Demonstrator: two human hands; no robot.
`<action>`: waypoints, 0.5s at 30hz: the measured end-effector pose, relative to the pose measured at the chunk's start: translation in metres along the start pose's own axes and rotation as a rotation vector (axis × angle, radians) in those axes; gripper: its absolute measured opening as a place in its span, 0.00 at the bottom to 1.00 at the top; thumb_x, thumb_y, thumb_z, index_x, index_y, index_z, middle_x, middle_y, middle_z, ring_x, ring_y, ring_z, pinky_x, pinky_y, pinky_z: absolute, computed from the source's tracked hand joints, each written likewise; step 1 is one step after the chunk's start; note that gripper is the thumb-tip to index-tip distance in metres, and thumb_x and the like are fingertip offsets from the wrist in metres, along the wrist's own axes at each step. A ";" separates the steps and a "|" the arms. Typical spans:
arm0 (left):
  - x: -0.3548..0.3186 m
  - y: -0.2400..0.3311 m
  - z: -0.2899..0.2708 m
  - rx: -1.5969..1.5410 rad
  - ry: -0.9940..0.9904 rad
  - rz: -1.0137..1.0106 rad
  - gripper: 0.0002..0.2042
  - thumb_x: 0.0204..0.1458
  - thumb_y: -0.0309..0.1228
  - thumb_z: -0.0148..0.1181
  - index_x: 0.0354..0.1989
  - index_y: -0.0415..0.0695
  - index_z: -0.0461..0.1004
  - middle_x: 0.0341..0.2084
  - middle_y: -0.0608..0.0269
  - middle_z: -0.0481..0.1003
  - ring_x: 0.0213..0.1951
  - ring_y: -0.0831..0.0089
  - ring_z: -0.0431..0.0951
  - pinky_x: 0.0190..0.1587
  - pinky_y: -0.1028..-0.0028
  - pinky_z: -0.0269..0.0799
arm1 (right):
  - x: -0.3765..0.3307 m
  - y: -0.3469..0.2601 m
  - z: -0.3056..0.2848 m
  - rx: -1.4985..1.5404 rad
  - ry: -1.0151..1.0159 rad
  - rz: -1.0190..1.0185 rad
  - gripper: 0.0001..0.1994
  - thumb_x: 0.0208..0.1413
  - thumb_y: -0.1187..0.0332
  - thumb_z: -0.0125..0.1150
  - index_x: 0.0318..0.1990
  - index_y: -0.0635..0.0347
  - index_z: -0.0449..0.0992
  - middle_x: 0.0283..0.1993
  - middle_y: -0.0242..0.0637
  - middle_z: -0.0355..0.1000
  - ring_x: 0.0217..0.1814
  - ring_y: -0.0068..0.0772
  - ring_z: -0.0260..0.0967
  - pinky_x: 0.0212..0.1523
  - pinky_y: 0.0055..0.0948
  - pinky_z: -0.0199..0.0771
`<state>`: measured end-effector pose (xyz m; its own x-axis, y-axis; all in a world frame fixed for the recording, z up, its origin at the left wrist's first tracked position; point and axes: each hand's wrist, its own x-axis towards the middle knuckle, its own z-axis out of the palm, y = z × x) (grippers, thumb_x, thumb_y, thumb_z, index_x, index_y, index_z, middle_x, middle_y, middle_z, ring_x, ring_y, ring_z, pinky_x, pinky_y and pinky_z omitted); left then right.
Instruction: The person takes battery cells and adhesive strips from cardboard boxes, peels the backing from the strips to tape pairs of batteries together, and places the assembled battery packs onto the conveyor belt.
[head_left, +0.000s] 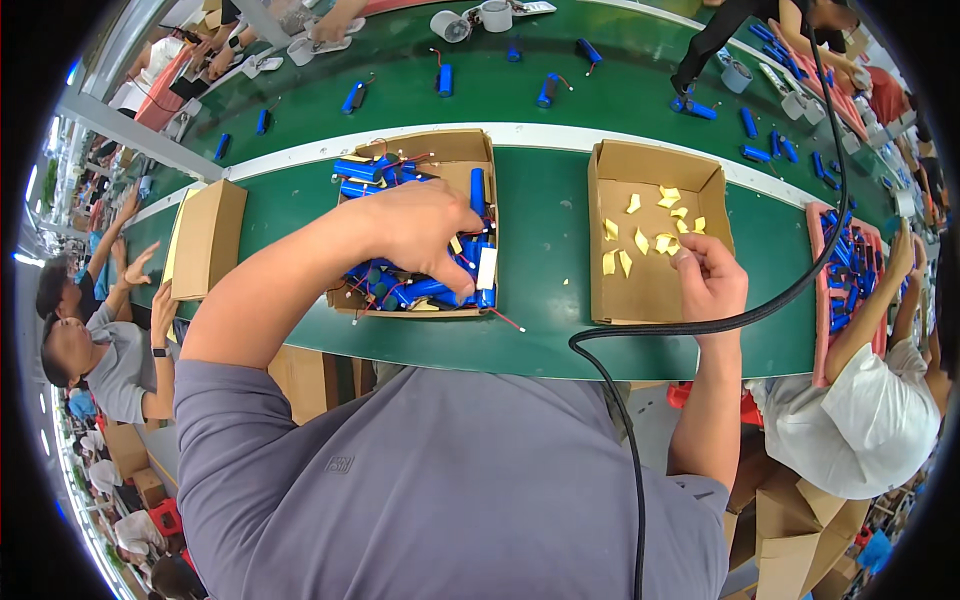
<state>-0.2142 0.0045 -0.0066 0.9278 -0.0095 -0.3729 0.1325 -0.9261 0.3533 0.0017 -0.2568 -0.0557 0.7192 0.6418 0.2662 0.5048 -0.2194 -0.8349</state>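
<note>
A cardboard box [415, 140] on the left holds a heap of blue cylindrical battery packs [360, 172] with thin wires. My left hand [420, 225] reaches down over that heap, thumb and forefinger apart with battery packs showing between them. Its other fingertips are hidden. In a second, shallower cardboard box [612, 172] lie several small yellow pieces [641, 239], like bits of folded paper or tape. My right hand [715, 280] is over this box's right side, thumb and forefinger pinched together on a small yellow piece [664, 243].
A black cable [760, 312] hangs across my right wrist. Behind the boxes, a green conveyor [400, 115] carries scattered battery packs. A closed carton [212, 240] stands at left; a pink-edged bin [822, 300] of packs is at right. Other people work on both sides and across.
</note>
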 end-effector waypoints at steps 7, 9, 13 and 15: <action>0.001 -0.003 0.015 0.019 0.079 0.009 0.23 0.37 0.41 0.66 0.41 0.39 0.75 0.32 0.52 0.73 0.39 0.54 0.72 0.45 0.63 0.67 | -0.002 -0.008 0.000 -0.027 -0.055 0.037 0.07 0.54 0.76 0.55 0.39 0.71 0.74 0.28 0.35 0.74 0.31 0.19 0.71 0.35 0.18 0.70; 0.000 -0.006 0.017 0.022 0.172 0.089 0.21 0.38 0.40 0.66 0.40 0.39 0.75 0.31 0.53 0.73 0.38 0.55 0.72 0.43 0.63 0.67 | -0.002 -0.005 0.001 0.005 -0.033 0.008 0.07 0.53 0.76 0.57 0.38 0.70 0.75 0.26 0.34 0.73 0.28 0.18 0.69 0.32 0.18 0.69; -0.007 0.002 0.000 -0.106 -0.026 -0.037 0.17 0.39 0.37 0.67 0.33 0.38 0.73 0.29 0.54 0.73 0.35 0.56 0.73 0.38 0.63 0.68 | -0.002 0.001 0.002 0.076 0.015 -0.050 0.07 0.52 0.75 0.58 0.37 0.70 0.75 0.24 0.33 0.72 0.25 0.17 0.66 0.29 0.18 0.68; -0.016 -0.001 0.000 -0.149 0.008 -0.012 0.16 0.39 0.37 0.67 0.31 0.39 0.72 0.27 0.53 0.74 0.34 0.56 0.74 0.36 0.63 0.68 | -0.001 0.002 0.003 0.101 0.032 -0.051 0.07 0.52 0.76 0.58 0.37 0.70 0.75 0.24 0.33 0.72 0.26 0.17 0.66 0.29 0.18 0.68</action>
<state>-0.2288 0.0052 -0.0011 0.9285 0.0050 -0.3713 0.1937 -0.8596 0.4728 0.0005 -0.2562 -0.0595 0.7093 0.6262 0.3236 0.4920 -0.1111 -0.8635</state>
